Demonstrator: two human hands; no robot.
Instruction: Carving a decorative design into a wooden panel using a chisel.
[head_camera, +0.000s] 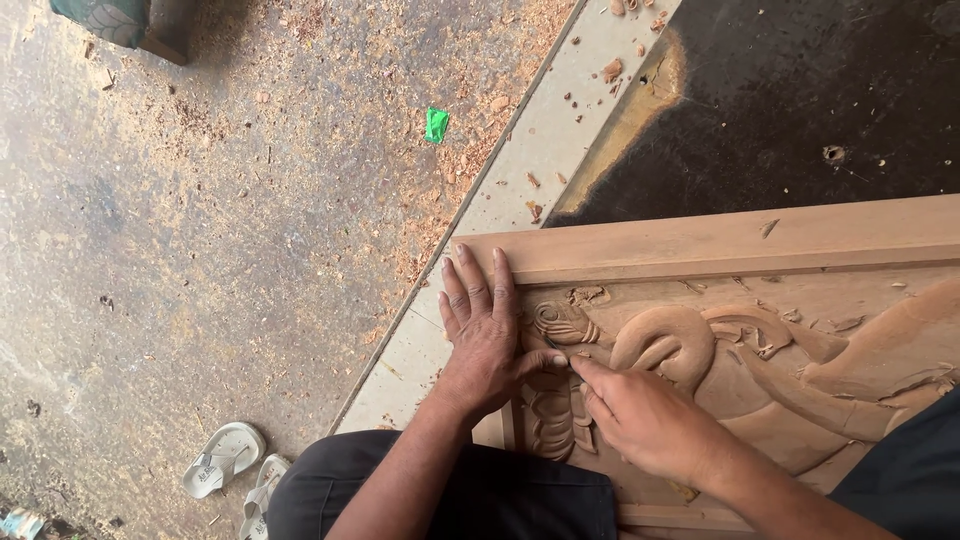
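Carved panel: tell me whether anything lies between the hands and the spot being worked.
Nothing visible does. The left hand lies flat on the carved panel, and the right hand presses a small tool straight onto the carving beside the left thumb.

The carved panel (760, 330) is bare, unfinished wood, pale reddish, matt, smooth on the frame and rougher in the cut relief. Wood chips (610, 70) are dry and curly. The floor (200, 250) looks like rough, dusty concrete. The sandals (225, 458) look like pale rubbery plastic.
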